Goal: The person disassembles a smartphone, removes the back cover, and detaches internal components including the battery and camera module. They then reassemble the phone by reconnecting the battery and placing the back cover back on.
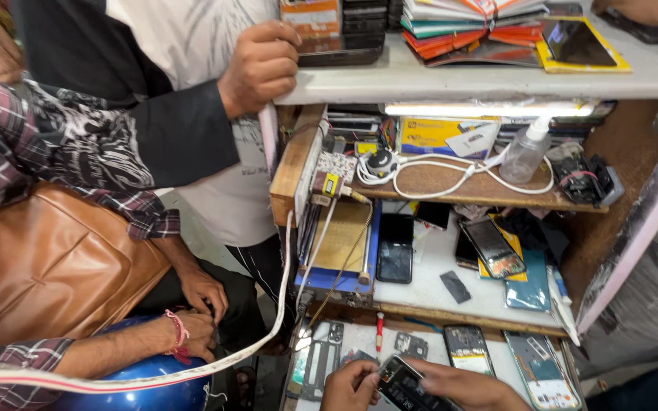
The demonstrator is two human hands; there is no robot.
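At the bottom edge of the head view my left hand (350, 386) and my right hand (467, 386) both grip a dark opened smartphone (407, 386) over a low white work surface (359, 335). Loose phone frames (321, 358) and an opened phone body (467, 348) lie just beyond my fingers. A red-handled screwdriver (379, 329) rests near the surface's back edge.
A person seated at left holds a brown leather bag (47, 262) above a blue helmet (146, 384). Another person's hand (259, 65) grips the upper shelf's edge. The shelves carry phones (395, 247), a white cable (451, 179), a spray bottle (525, 152) and a blue-framed board (340, 243). A white strap (192, 369) crosses lower left.
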